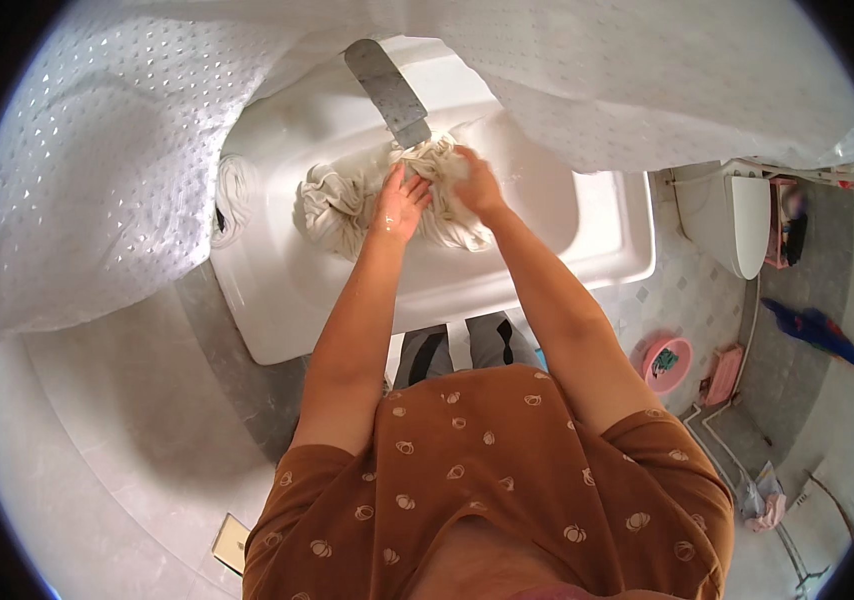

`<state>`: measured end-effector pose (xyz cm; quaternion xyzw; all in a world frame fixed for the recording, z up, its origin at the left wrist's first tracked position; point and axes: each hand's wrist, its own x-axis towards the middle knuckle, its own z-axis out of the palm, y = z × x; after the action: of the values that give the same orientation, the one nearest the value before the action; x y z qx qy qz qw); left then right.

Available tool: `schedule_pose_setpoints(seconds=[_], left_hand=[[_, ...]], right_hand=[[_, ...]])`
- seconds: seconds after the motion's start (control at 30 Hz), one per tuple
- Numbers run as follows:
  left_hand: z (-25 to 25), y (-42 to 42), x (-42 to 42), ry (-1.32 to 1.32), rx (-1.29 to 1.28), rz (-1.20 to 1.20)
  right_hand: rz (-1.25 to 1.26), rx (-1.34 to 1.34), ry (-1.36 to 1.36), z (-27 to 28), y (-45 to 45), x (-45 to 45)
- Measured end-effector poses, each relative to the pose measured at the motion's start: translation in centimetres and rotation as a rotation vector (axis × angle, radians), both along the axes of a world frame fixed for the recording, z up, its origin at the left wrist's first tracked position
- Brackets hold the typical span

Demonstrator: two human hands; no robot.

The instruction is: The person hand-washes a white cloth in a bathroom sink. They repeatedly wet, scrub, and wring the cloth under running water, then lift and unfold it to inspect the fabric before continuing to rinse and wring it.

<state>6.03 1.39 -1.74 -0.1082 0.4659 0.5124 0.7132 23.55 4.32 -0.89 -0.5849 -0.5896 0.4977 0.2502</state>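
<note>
A bunched white cloth [337,206] lies in a white washbasin [434,292], its folds spreading to both sides of my hands. Over it reaches a flat grey metal faucet [385,90], the spout's end close above the cloth. My left hand [401,201] is against the middle of the cloth, palm turned up and inward, fingers apart, with wet spots at the wrist. To its right, my right hand [479,184] is at the cloth's right part. Its fingers are blurred, so whether they grip the fabric is unclear.
A translucent dotted plastic curtain [119,172] hangs around the basin's far side. Another white cloth bundle [235,199] rests on the left ledge. On the floor at right stands a pink basin [650,367] with teal cloth inside. A white fixture [704,210] is at far right.
</note>
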Motion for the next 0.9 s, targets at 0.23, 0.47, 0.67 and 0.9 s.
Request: schedule_pose_setpoints(seconds=[0.23, 0.47, 0.67, 0.9], left_hand=[[5.6, -0.5, -2.2, -0.134, 0.23, -0.129], [7.1, -1.7, 0.9, 0.049, 0.037, 0.021], [14.1, -3.1, 1.6, -0.111, 0.172, 0.141], [15.2, -8.5, 4.1, -0.217, 0.191, -0.146]], right_hand=[[0.422, 0.115, 0.028, 17.7, -7.5, -5.3], [-0.151, 0.015, -0.252, 7.5, -2.4, -2.9], [-0.242, -0.543, -0.045, 6.6, -4.2, 2.8], [-0.295, -1.052, 1.123, 8.2, -3.9, 2.3]])
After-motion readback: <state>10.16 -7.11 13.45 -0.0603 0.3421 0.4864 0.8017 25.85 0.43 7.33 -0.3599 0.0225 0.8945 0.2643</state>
